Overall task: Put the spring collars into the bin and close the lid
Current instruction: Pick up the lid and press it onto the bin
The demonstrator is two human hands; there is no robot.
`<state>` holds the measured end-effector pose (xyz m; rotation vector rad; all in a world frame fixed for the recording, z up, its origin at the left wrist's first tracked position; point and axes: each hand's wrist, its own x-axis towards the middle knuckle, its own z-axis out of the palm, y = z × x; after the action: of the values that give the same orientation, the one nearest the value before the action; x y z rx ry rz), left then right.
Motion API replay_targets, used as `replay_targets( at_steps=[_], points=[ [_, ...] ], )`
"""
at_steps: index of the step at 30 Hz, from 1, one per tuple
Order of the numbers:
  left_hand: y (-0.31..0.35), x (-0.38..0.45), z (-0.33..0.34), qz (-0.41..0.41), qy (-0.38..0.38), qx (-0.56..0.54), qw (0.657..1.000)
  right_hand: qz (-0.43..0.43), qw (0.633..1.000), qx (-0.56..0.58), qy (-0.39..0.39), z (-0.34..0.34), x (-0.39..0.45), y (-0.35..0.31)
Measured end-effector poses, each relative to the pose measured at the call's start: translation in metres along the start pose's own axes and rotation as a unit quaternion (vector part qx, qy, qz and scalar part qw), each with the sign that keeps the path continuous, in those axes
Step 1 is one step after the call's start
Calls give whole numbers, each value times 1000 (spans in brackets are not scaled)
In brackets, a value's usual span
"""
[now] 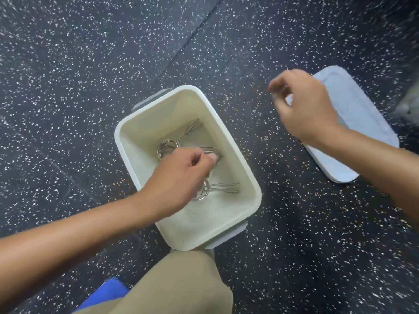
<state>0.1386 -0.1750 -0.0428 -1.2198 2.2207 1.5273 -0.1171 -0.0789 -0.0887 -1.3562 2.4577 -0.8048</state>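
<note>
The left hand [179,177] reaches into the bin [235,141], fingers pinched on a spring collar [167,148]. The right hand [303,105] hovers over the lid [362,114], fingers loosely curled, holding nothing.

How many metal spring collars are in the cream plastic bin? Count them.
3: one metal spring collar at the far end, one at the left hand's fingertips, one nearer. The hand may hide more.

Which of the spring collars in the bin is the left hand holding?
The middle collar, whose handles run under the left hand's fingertips; the far one and near one lie untouched.
</note>
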Motion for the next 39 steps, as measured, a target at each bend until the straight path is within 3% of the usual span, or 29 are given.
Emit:
replay_targets(
  at_steps=[5, 9, 15, 22, 29, 39],
  points=[
    [20, 20, 30, -3, -58, 13, 998, 225, 957, -171, -66, -15, -30, 99],
    [20, 34, 41, 6, -69, 86, 994, 307, 914, -246, -100, -15, -50, 133],
    [21, 45, 52, -21, -53, 96, 994, 317, 897, -283, -122, -11, -47, 144],
    [31, 51, 61, -19, -52, 201, 978, 292, 888, -306, -179, -21, -54, 143],
    [48, 45, 88, 34, -75, 249, 965, 290, 910, -262, -137, -65, -96, 130],
    [71, 48, 124, 81, -110, 264, 955, 273, 924, -223, -151, -123, -131, 58]
  ],
)
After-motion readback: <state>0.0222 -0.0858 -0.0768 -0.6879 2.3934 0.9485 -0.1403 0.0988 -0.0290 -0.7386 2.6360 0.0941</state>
